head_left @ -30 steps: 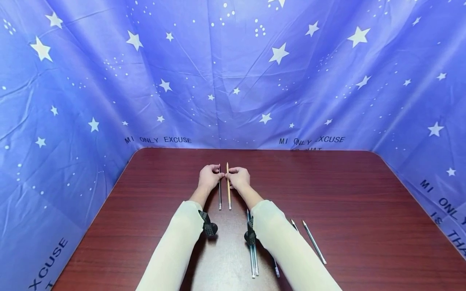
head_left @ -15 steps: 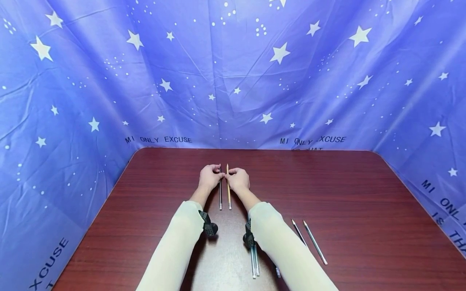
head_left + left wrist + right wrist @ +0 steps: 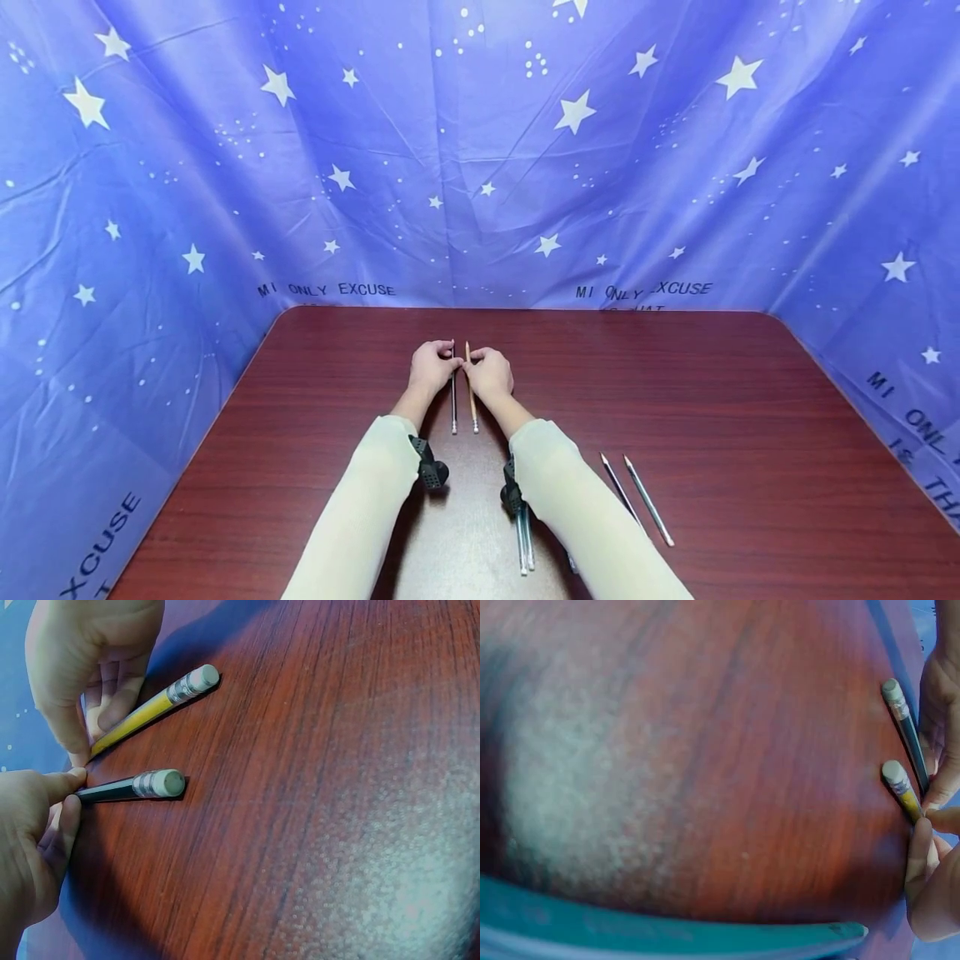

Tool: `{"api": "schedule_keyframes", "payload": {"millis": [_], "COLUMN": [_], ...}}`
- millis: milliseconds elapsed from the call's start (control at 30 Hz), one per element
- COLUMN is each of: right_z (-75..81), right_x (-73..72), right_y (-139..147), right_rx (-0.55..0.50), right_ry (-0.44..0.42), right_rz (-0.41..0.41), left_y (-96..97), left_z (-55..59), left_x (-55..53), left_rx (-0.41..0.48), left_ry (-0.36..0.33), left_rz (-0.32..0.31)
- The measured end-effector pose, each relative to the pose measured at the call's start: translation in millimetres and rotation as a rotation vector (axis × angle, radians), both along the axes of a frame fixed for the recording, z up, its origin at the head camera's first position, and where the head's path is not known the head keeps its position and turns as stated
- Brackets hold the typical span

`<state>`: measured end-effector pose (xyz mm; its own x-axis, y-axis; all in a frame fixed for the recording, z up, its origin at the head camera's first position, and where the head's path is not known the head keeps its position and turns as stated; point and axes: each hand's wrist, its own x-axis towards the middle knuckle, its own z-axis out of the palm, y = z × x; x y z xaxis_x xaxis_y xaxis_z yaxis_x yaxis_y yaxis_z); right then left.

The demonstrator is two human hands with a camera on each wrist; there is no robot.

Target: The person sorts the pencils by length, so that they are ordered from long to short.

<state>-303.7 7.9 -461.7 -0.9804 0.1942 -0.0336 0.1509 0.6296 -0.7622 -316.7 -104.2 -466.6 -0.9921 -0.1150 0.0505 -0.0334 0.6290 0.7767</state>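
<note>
Toward the far middle of the table, my left hand pinches a black pencil between thumb and fingers. Just to its right, my right hand pinches a yellow pencil. Both pencils lie nearly side by side, with their white erasers toward me and a narrow gap between them. In the left wrist view, the yellow pencil slants away from the black pencil at the eraser end. The thumbs almost meet; whether they touch I cannot tell.
Green-blue pencils lie partly under my right forearm. Farther right are a dark pencil and a grey-blue pencil. A teal pencil looms close in the right wrist view. A starry blue curtain surrounds the reddish-brown table.
The yellow pencil's tip has drawn slightly nearer and leftward, and its eraser end slightly right. My right hand and forearm have shifted a little left and closer. My left hand has stayed put.
</note>
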Motion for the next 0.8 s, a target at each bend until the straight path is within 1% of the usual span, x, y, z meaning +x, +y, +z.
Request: {"api": "schedule_keyframes", "payload": {"millis": [133, 233, 467, 567, 800], "right_z": [2.2, 5.4, 14.0, 17.3, 22.2], "right_x": [1.5, 2.4, 2.2, 1.9, 3.4], "right_y": [2.8, 5.1, 14.4, 20.1, 34.2], "right_rx": [-0.01, -0.004, 0.024, 0.022, 0.033], "right_ry": [0.0, 0.002, -0.014, -0.018, -0.011], "right_rz": [0.023, 0.033, 0.048, 0.053, 0.08], "left_y": [0.4, 0.7, 2.0, 2.9, 5.3], "left_z": [-0.2, -0.9, -1.9, 0.3, 8.5], "left_x": [0.9, 0.7, 1.1, 2.8, 8.9], "left_rx": [0.008, 0.018, 0.029, 0.035, 0.067], "left_ry": [-0.005, 0.01, 0.039, 0.058, 0.062], "left_rz": [0.003, 0.006, 0.037, 0.037, 0.023]}}
